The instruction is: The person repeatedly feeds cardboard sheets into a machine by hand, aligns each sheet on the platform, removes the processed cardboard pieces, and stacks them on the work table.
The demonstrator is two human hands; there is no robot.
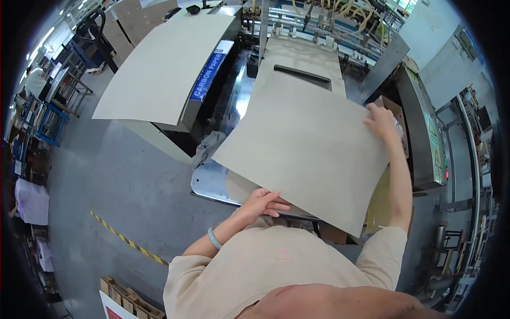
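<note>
- The left hand (261,203) grips the near edge of a big flat tan cardboard sheet (308,143)
- The right hand (381,122) holds its far right corner
- The sheet sits over the grey metal machine table (212,183), near the middle

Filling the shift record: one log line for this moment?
left hand: grips cardboard sheet near edge | right hand: grips far corner | sheet: over machine table

I have only one view, from the camera on the person's head. It looks forward and steeply down, fisheye-wide with dark rounded corners, close over the large flat beige cardboard sheet (303,143) and the grey concrete floor (106,181) at left.
</note>
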